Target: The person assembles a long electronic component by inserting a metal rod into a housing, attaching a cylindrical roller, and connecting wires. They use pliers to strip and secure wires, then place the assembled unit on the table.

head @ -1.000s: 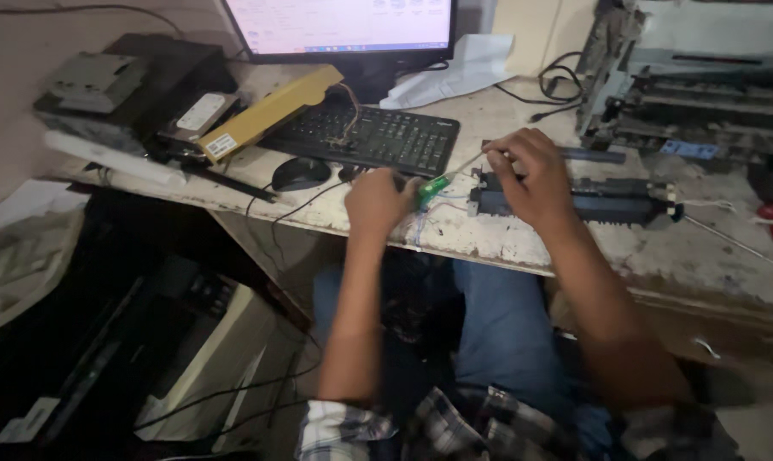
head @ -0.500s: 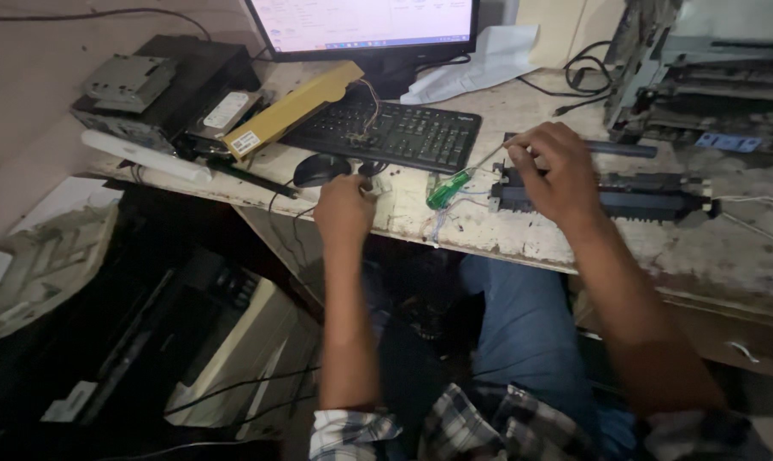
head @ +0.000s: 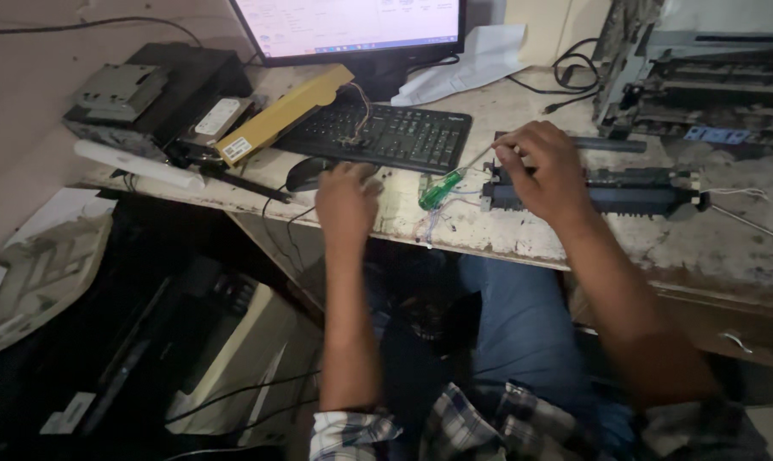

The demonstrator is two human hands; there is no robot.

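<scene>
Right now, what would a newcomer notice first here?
The person's right hand rests on a long black printer roller assembly lying across the worn white desk, with a green-handled screwdriver just to its left. The left hand sits at the desk's front edge beside a black mouse, below the black keyboard and lit monitor.

Seen from a single head-worn camera, looking steeply down and forward over the wearer's own forearms and lap. Close range: left hand and right hand near frame centre, worn white desk crossing the upper half. Tilted slightly, with monitor cut off by the top edge and floor clutter filling the lower left. No second view, so no shared ground.
</scene>
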